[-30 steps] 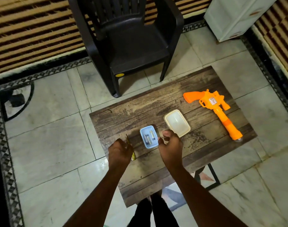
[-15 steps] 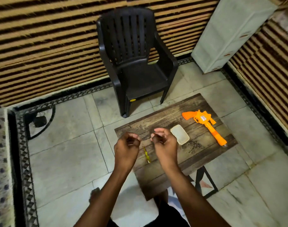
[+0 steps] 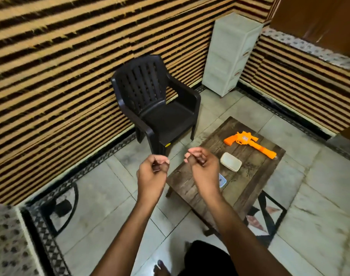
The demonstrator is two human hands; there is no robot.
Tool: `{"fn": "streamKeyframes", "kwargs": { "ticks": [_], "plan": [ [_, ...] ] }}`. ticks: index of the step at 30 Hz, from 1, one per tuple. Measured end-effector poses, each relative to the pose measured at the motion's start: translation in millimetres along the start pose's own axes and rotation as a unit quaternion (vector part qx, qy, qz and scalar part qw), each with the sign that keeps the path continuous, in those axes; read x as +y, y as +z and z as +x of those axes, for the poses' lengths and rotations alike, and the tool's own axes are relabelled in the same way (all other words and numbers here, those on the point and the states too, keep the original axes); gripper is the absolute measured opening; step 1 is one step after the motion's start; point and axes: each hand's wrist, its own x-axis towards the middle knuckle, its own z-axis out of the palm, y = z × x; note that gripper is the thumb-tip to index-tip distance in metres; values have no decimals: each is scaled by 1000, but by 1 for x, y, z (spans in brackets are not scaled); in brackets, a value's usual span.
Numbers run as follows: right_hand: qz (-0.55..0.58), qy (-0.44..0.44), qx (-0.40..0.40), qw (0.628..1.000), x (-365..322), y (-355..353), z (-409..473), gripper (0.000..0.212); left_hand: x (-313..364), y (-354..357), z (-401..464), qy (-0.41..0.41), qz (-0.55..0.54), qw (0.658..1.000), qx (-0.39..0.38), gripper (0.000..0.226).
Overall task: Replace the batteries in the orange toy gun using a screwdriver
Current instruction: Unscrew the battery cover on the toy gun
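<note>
Striped walls framed a low wooden table (image 3: 192, 182) where the orange toy gun (image 3: 247, 143) lay at the far edge, well apart from the left hand (image 3: 152, 172) and right hand (image 3: 204, 166), both loosely curled and apparently empty, so reaching down for the gun first seemed wise.
</note>
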Motion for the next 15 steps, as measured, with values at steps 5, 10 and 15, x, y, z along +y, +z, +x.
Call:
{"fn": "streamKeyframes", "kwargs": {
  "ticks": [5,10,15],
  "plan": [
    [50,-17,51,997,-7,30,34,22,11,-3,55,11,-18,999,-28,21],
    [60,-15,97,993,3,55,94,20,13,13,125,34,14,996,-81,19],
    [17,-6,131,991,2,68,164,17,36,41,193,57,49,991,-108,12]
  ]
}}
